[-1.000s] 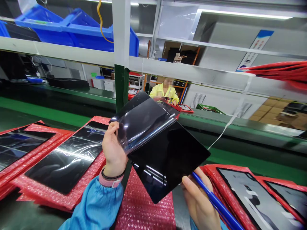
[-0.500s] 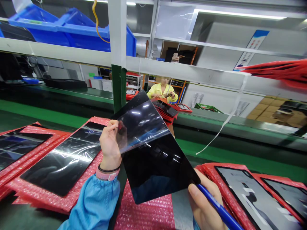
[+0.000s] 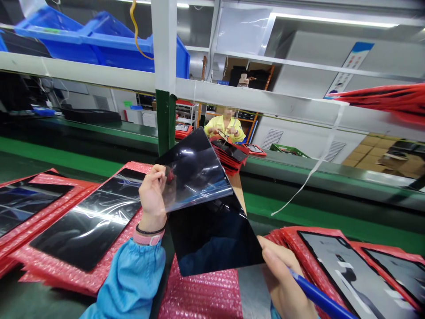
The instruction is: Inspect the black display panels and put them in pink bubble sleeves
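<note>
My left hand (image 3: pixel 152 192) is closed in a pinch on the edge of a clear film (image 3: pixel 195 190). The film lies over the upper part of a glossy black screen panel (image 3: pixel 215 239), whose lower part shows bare. My right hand (image 3: pixel 285 274) grips the panel's lower right corner, with a blue pen (image 3: pixel 318 292) also held in it. The panel is tilted in the air above pink bubble wrap (image 3: pixel 202 292). To the left, another black panel (image 3: pixel 89 221) lies on red bubble-wrap sheets.
Grey-backed panels (image 3: pixel 345 266) lie on red bubble wrap at right. More wrapped panels (image 3: pixel 29 199) are at far left. A green-wrapped post (image 3: pixel 163 119) and a white rail (image 3: pixel 265 99) stand ahead. A white strip (image 3: pixel 308 173) hangs down. A person in yellow (image 3: pixel 222 124) works beyond.
The panel's lower right corner has moved left and slightly down with my right hand. The film's right lower edge sits a little lower. My left hand has barely moved and still pinches the film.
</note>
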`<state>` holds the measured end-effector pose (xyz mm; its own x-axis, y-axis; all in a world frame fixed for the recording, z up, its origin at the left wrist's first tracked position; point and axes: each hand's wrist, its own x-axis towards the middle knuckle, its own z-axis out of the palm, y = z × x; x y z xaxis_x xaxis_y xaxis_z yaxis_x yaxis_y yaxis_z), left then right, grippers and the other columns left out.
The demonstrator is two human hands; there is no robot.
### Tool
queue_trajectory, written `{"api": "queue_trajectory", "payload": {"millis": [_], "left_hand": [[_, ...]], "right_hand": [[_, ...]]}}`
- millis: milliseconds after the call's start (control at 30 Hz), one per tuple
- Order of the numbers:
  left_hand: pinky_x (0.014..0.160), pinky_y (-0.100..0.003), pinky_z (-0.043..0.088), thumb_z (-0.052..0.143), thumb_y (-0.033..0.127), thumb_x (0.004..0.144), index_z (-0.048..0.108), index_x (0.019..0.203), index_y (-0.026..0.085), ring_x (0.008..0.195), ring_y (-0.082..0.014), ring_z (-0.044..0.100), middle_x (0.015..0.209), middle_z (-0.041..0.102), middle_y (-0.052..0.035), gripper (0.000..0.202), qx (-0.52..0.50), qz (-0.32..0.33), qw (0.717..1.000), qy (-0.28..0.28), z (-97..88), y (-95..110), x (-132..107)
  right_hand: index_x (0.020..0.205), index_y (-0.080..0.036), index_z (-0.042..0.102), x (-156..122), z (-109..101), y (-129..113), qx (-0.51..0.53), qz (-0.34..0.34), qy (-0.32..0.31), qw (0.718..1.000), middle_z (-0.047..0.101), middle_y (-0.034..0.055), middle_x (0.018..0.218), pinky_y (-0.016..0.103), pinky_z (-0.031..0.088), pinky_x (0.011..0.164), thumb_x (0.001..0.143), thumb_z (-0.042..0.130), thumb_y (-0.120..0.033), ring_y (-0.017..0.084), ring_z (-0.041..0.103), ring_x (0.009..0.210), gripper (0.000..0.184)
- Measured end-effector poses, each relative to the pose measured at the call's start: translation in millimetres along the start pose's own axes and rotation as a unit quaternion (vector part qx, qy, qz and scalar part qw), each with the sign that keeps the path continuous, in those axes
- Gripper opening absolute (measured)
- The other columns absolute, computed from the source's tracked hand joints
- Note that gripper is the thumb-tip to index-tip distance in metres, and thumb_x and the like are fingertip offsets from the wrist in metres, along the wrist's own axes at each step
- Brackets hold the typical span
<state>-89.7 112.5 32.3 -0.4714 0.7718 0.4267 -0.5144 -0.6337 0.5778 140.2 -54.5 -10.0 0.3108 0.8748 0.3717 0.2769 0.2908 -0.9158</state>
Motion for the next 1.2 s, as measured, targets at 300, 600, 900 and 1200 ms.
{"api": "queue_trajectory", "payload": {"millis": [300,600,900,1200], "left_hand": [[0.057,-0.025,0.039,0.057,0.024,0.068,0.056,0.055,0.018,0.063,-0.0146,0.044,0.067,0.048,-0.0021,0.014,0.016,-0.120,0.983,-0.137,10.3,5,-21],[0.069,-0.030,0.038,0.048,0.031,0.081,0.058,0.059,0.019,0.074,-0.0195,0.048,0.071,0.055,-0.0051,0.027,-0.009,-0.122,0.971,-0.208,19.7,6,-38],[0.064,-0.032,0.038,0.052,0.033,0.074,0.060,0.054,0.019,0.064,-0.0194,0.049,0.066,0.057,-0.0063,0.025,0.033,-0.101,0.974,-0.201,22.1,10,-39],[0.057,-0.031,0.037,0.055,0.029,0.070,0.066,0.054,0.019,0.056,-0.0172,0.050,0.067,0.063,-0.0061,0.022,0.051,-0.052,0.973,-0.218,17.5,6,-39]], "right_hand": [[0.094,-0.023,0.075,19,12,-27,0.010,0.028,-0.031,0.999,0.076,0.0053,0.089,0.035,0.057,0.075,0.081,0.063,-0.053,0.029,0.069,0.093,0.034],[0.106,-0.025,0.072,21,24,-44,0.012,-0.009,-0.060,0.998,0.075,0.0031,0.097,0.030,0.057,0.075,0.084,0.061,-0.047,0.026,0.070,0.089,0.033],[0.120,-0.026,0.061,24,17,-35,-0.015,-0.018,-0.132,0.991,0.071,0.0043,0.116,0.029,0.057,0.088,0.082,0.067,-0.039,0.027,0.065,0.111,0.041],[0.150,-0.035,0.016,21,25,-11,-0.115,-0.214,0.002,0.970,0.024,0.0045,0.158,0.050,0.035,0.112,0.078,0.073,-0.028,0.030,0.030,0.142,0.092]]}}
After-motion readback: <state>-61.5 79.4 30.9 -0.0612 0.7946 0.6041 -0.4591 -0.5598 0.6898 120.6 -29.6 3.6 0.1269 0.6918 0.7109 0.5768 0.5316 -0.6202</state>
